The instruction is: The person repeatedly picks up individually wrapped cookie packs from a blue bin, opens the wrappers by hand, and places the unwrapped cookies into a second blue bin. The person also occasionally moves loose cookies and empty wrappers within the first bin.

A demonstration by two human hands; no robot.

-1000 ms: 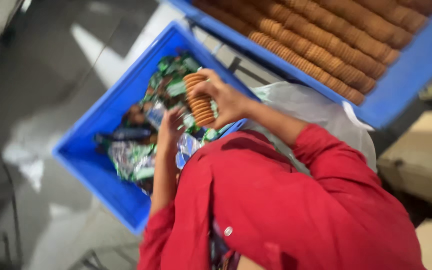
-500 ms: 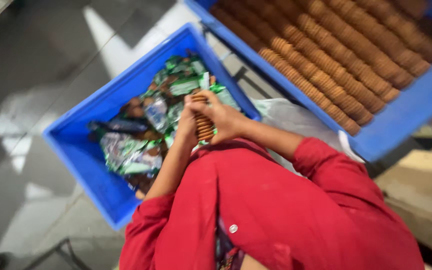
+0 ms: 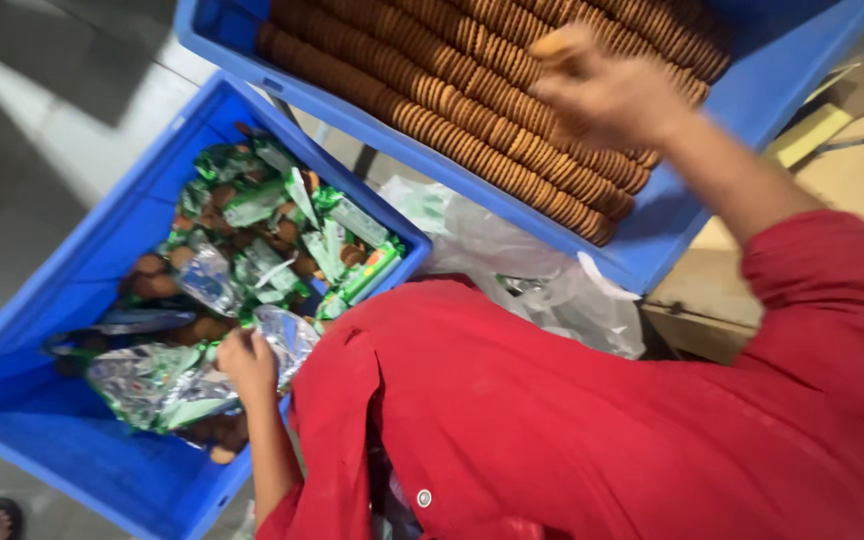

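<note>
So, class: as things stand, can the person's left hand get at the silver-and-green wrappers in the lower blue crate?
Probably yes: the left hand already rests among the wrappers in the open blue crate, with nothing covering them.

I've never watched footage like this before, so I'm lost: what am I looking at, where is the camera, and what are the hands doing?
No machine here: a person in a red shirt works with two bare hands. The camera sits on that person's head and looks down, so you see the shirt and arms from above. The left hand is low in a blue crate filled with crumpled green and silver wrappers and loose biscuits; whether it grips a wrapper is unclear. The right hand, blurred, is over a second blue crate packed with neat rows of round brown biscuits, and seems to hold some. A clear plastic bag lies between the crates, with cardboard at the right.
</note>
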